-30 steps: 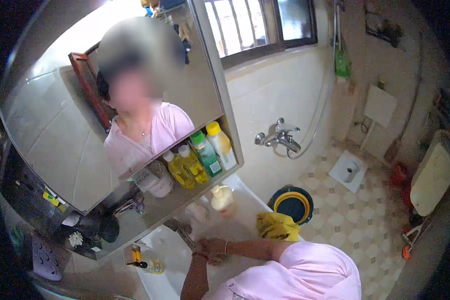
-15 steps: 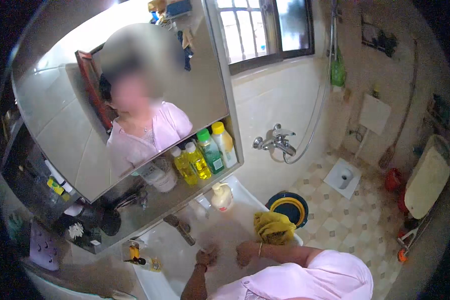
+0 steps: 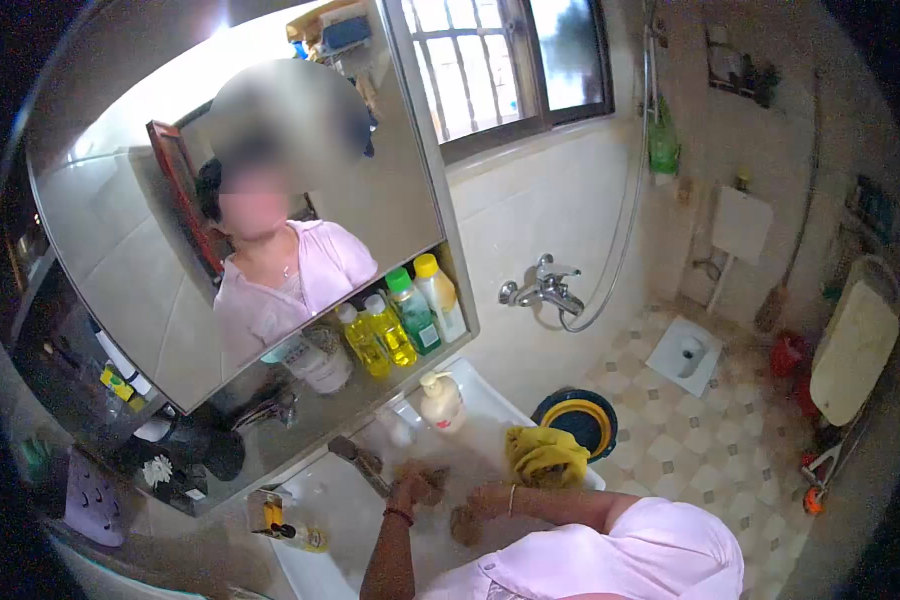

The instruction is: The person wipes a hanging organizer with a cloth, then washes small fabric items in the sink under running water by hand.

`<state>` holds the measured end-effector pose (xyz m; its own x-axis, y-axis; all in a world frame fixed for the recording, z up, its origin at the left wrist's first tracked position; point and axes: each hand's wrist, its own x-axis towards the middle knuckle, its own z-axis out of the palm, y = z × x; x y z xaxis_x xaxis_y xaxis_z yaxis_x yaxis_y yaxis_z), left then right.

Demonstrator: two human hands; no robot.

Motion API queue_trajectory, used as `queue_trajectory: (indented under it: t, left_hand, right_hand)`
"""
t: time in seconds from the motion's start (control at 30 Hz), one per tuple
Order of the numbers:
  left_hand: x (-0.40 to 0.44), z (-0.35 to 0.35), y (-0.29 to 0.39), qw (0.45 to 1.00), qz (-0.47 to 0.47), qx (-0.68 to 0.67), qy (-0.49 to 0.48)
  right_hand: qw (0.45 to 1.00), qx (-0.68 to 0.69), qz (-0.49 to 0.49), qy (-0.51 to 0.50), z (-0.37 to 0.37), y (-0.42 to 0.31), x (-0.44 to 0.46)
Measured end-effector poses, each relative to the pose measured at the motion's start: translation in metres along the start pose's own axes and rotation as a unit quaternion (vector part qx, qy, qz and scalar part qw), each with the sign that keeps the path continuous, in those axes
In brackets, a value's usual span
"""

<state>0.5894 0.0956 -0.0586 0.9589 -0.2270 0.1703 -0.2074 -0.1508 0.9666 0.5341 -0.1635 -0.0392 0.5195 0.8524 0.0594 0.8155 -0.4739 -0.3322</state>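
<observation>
Both my hands are inside the white sink [image 3: 320,530]. My left hand [image 3: 418,486], with a dark band at its wrist, is beside the faucet [image 3: 362,465], near its spout. A short way to its right hangs my right hand [image 3: 475,512], a thin bangle on that wrist. Blur and haze over the basin hide the fingers of both hands, and nothing held can be made out. A cream pump bottle [image 3: 440,402] stands on the sink's back edge. Over the right rim drapes a mustard-yellow cloth [image 3: 547,457], close to my right forearm.
Several bottles, including a green-capped bottle [image 3: 415,312], line the shelf under the mirror [image 3: 390,200]. An oil-like yellow bottle [image 3: 312,537] sits at the sink's left. A dark basin with a yellow ring [image 3: 577,420] lies on the floor. Beyond are a wall tap [image 3: 545,288] and squat toilet [image 3: 686,355].
My left hand has risen toward the faucet and is farther from my right hand. My right hand has shifted slightly left. The whole view has tilted a little.
</observation>
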Motion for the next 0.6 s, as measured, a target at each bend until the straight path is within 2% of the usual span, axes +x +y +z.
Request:
queue_trajectory:
  t: [0.13, 0.2, 0.3, 0.43, 0.6]
  left_hand:
    - [-0.01, -0.011, 0.014, 0.998, -0.005, 0.053, -0.036]
    - [-0.011, -0.014, 0.02, 0.999, -0.028, 0.028, -0.037]
    - [-0.011, -0.014, 0.023, 0.997, -0.066, -0.016, -0.044]
    - [-0.014, -0.007, 0.025, 0.992, -0.096, -0.059, -0.062]
    - [-0.02, -0.009, 0.029, 0.986, -0.13, -0.1, -0.018]
  right_hand:
    - [0.998, 0.018, -0.058, 0.0, 0.04, 0.014, 0.041]
    - [0.992, 0.114, -0.037, 0.041, -0.001, -0.004, 0.061]
    - [0.981, 0.177, -0.02, 0.07, -0.022, -0.024, 0.074]
    - [0.98, 0.185, -0.018, 0.071, -0.021, -0.034, 0.059]
    - [0.982, 0.164, -0.059, 0.074, -0.01, -0.032, 0.034]
